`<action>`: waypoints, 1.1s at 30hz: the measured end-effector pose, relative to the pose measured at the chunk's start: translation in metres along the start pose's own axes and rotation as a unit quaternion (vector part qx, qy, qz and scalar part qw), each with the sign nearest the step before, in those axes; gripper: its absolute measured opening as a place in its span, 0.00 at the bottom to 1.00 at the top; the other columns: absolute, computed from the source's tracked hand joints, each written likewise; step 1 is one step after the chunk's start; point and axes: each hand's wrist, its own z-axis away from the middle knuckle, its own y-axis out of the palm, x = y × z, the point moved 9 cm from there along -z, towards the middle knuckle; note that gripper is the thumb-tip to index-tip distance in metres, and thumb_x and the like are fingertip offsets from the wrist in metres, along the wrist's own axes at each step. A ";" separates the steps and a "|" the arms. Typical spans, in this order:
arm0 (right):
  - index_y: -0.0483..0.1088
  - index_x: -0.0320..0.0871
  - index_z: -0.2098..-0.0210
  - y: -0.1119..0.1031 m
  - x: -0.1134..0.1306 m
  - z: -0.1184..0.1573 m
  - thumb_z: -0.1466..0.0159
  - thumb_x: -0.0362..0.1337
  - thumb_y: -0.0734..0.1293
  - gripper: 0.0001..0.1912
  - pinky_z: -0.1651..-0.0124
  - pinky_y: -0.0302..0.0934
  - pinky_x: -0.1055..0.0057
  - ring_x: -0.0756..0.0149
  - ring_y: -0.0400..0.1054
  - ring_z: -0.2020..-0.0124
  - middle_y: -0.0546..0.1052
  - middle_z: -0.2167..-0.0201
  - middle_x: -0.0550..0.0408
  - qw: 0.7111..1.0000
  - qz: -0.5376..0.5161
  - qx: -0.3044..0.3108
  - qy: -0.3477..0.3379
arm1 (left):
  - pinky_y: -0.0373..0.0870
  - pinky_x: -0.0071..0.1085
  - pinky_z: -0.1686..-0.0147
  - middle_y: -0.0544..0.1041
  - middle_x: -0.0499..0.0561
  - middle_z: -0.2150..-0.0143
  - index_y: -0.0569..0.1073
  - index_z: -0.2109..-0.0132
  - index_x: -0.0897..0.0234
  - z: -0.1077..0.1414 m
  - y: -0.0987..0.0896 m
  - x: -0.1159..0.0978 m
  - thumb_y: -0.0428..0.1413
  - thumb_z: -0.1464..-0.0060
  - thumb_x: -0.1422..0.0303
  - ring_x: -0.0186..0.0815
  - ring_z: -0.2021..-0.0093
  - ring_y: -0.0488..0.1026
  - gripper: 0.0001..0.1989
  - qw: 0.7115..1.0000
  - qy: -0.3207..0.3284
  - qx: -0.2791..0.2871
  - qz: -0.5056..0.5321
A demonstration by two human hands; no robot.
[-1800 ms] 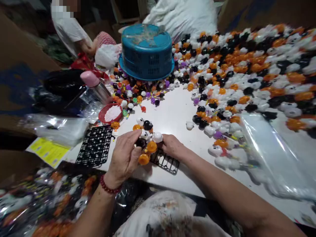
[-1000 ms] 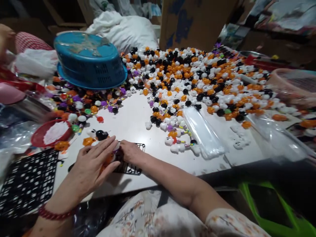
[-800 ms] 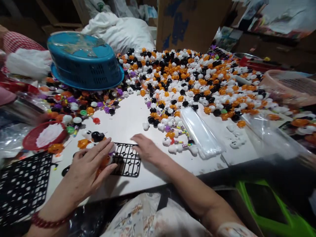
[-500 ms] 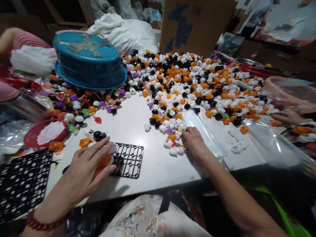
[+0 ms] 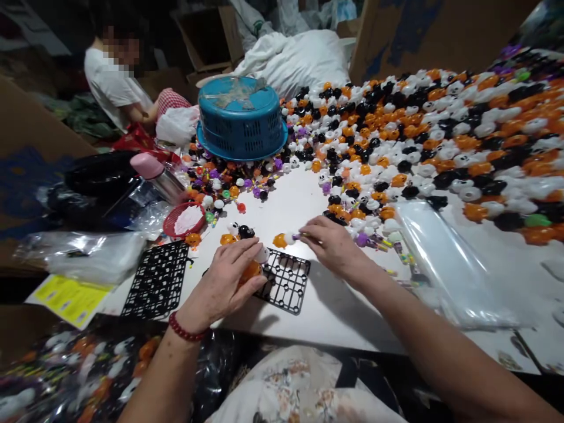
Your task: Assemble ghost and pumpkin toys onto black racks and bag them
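The right hand [image 5: 328, 244] has thumb and fingertips pinched on the purple end of a small toy [image 5: 288, 238], its white and orange heads pointing left, just beyond the far edge of a black grid [image 5: 286, 282]; gripping it by the end probably keeps the heads clear. The left hand [image 5: 227, 279] curls over an orange piece [image 5: 251, 271] and a white head [image 5: 262, 254] at the grid's left end, perhaps to steady them, though how tightly its fingers close I cannot tell. The palm hides that end of the grid and whether those pieces sit in it. A black piece [image 5: 245, 232] lies just past the left knuckles. More grids [image 5: 156, 282] lie to the left, near a red basket [image 5: 167, 222] of something pale, too vague to name. Clear bags [image 5: 458, 264] lie flat near the right forearm, likely for easy reach. Farther off, an upturned blue basket [image 5: 240, 138] stands beside the pile [image 5: 396, 129], which the frame cuts off at right. The bagged toys [image 5: 88, 358] at lower left are blurred.
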 end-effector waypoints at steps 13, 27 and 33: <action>0.71 0.41 0.62 0.080 0.040 -0.057 0.27 0.37 0.56 0.14 0.59 0.58 0.72 0.68 0.69 0.64 0.77 0.66 0.54 0.985 -0.121 0.117 0.037 | 0.58 0.49 0.35 0.53 0.58 0.28 0.58 0.33 0.56 0.001 0.000 0.007 0.52 0.37 0.61 0.48 0.30 0.54 0.28 1.000 -0.007 -0.023 -0.003; 0.72 0.42 0.51 -0.001 -0.019 0.036 0.32 0.32 0.62 0.11 0.43 0.61 0.62 0.61 0.66 0.47 0.74 0.51 0.48 0.995 -0.015 -0.024 0.093 | 0.58 0.57 0.36 0.63 0.55 0.33 0.57 0.33 0.51 -0.004 0.008 0.017 0.50 0.37 0.56 0.52 0.33 0.59 0.28 0.999 0.019 -0.029 0.028; 0.76 0.42 0.57 -0.060 -0.120 0.121 0.35 0.33 0.65 0.09 0.55 0.64 0.65 0.60 0.70 0.57 0.71 0.54 0.46 0.941 0.233 0.064 0.236 | 0.60 0.54 0.36 0.65 0.57 0.35 0.60 0.34 0.54 -0.005 0.007 0.017 0.51 0.37 0.57 0.50 0.34 0.61 0.27 0.999 0.015 -0.029 0.035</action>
